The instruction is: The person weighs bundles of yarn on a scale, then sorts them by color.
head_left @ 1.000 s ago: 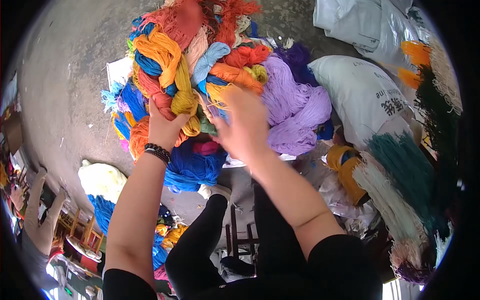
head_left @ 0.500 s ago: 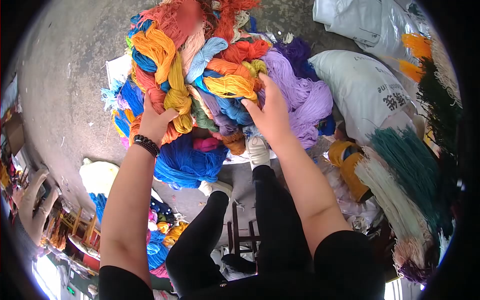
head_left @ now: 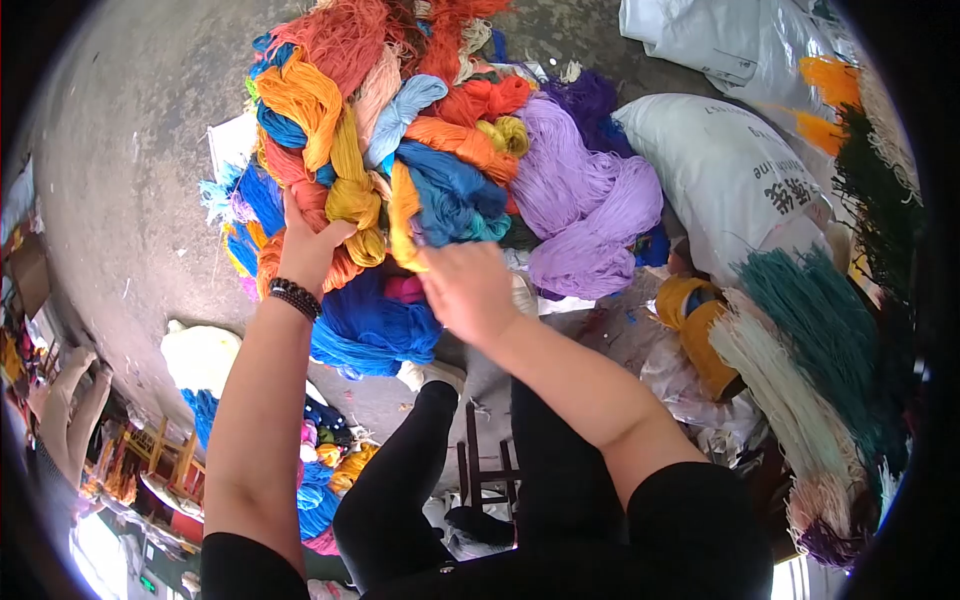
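Note:
A large heap of coloured yarn skeins lies in front of me. My left hand [head_left: 308, 245] grips the heap's near left side, thumb against a mustard skein [head_left: 352, 190] and index finger along a coral one [head_left: 304, 190]; its other fingers are hidden. My right hand [head_left: 468, 288], slightly blurred, is closed on the lower end of a yellow-orange yarn skein [head_left: 403, 215] at the heap's near edge. Beside that skein lie dark blue yarn [head_left: 445, 190] and an orange skein [head_left: 465, 145]. Bright blue yarn [head_left: 375, 325] sits below my hands, and a lilac skein [head_left: 575, 170] to the right.
White printed sacks [head_left: 700, 170] stand at the right, near teal strands [head_left: 810, 310] and cream strands [head_left: 775, 370]. A dark stool frame [head_left: 485, 470] is between my legs. More yarn [head_left: 320, 490] lies at lower left. Another person's bare limbs [head_left: 75, 410] show at far left.
My right hand has moved left and nearer to me, drawing the yellow-orange skein with it and uncovering dark blue yarn. My left hand has stayed nearly in place.

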Tool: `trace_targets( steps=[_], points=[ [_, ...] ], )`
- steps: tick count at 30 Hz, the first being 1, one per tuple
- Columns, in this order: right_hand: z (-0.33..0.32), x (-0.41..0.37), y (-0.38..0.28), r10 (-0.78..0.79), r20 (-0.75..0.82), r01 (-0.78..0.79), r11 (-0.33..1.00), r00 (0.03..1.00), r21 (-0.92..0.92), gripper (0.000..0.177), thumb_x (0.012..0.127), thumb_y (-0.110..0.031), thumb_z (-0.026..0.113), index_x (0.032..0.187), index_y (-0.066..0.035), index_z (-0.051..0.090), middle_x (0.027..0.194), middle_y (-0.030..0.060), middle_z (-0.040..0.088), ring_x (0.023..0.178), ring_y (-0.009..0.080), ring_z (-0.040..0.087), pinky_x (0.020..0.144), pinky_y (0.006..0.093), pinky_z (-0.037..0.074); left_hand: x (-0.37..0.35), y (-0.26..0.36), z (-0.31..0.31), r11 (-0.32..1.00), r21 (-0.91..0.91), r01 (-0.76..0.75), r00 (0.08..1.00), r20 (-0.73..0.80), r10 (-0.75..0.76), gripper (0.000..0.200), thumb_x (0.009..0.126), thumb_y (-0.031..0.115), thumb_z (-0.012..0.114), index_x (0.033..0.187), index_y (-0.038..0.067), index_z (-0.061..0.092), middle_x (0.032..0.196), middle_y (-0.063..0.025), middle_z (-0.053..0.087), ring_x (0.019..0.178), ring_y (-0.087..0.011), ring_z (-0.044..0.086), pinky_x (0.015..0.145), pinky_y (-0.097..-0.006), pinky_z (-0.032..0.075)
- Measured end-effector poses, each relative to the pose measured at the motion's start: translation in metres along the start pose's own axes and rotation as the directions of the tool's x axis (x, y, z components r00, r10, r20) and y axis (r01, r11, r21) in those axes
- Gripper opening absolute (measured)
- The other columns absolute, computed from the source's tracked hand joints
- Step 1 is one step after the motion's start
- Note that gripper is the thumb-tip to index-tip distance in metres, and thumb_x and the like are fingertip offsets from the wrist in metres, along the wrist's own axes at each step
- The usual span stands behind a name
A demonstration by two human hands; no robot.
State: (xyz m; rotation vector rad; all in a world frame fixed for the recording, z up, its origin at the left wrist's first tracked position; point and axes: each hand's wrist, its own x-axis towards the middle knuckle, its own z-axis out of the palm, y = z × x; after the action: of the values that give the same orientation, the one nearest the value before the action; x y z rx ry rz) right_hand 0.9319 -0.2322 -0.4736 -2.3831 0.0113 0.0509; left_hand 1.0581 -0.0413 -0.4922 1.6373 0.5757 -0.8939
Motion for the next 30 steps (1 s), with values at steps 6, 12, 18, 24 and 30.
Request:
trace_targets(
  steps=[6,12,18,24,30],
  points=[
    [0.036,0.008,-0.031,0.001,0.006,-0.002,0.979,1.000,0.205,0.018,0.073,-0.009,0.067,0.089,-0.009,0.058,0.074,0.0066,0.056,0.071,0.0286,0.057,0.064,0.0416,0.041,-0.021,-0.020,0.035,0.753,0.633,-0.179,0.920,-0.163,0.356,0.138,0.057,0.036,0.088,0.145,-0.007,-0.009,0.151,-0.0286,0.014,0.141,-0.0364,0.019,0.116,-0.0384,0.019],
    [-0.027,0.037,0.008,0.127,-0.133,-0.110,0.985,0.983,0.131,0.029,0.069,-0.010,0.073,0.095,-0.007,0.061,0.090,0.0107,0.064,0.079,0.0296,0.061,0.072,0.0429,0.046,0.008,-0.041,0.013,0.819,0.563,-0.111,0.939,-0.212,0.272,0.121,0.059,0.018,0.077,0.148,-0.001,-0.003,0.135,-0.0322,0.041,0.119,-0.0396,0.050,0.101,-0.0386,0.042],
    [-0.038,0.046,0.067,0.398,-0.003,-0.398,0.917,0.917,-0.023,0.081,0.068,-0.028,0.077,0.136,-0.004,0.041,0.127,0.0202,0.051,0.121,0.0387,0.045,0.107,0.0543,0.024,-0.001,0.000,0.003,0.994,0.100,-0.043,0.998,-0.044,0.047,0.105,0.067,-0.013,0.061,0.148,0.000,-0.005,0.131,-0.0182,0.050,0.114,-0.0256,0.057,0.093,-0.0325,0.049],
    [-0.020,0.026,0.063,0.311,-0.126,-0.312,0.950,0.942,0.012,0.058,0.070,-0.015,0.073,0.123,-0.003,0.053,0.098,0.0159,0.061,0.097,0.0363,0.056,0.090,0.0502,0.039,0.005,0.020,-0.026,0.998,0.054,0.035,0.996,0.085,-0.040,0.077,0.066,-0.010,0.053,0.140,0.003,0.035,0.128,-0.0087,0.055,0.114,-0.0222,0.056,0.096,-0.0340,0.046],
    [-0.036,0.027,0.046,0.235,-0.198,-0.233,0.972,0.952,0.033,0.044,0.067,-0.011,0.073,0.108,-0.003,0.058,0.082,0.0143,0.060,0.077,0.0351,0.058,0.066,0.0448,0.047,0.006,0.036,-0.033,0.990,-0.017,0.137,0.985,0.105,-0.135,0.055,0.069,-0.008,0.050,0.123,-0.001,0.050,0.105,-0.0069,0.062,0.090,-0.0196,0.060,0.082,-0.0311,0.050]
  ],
)
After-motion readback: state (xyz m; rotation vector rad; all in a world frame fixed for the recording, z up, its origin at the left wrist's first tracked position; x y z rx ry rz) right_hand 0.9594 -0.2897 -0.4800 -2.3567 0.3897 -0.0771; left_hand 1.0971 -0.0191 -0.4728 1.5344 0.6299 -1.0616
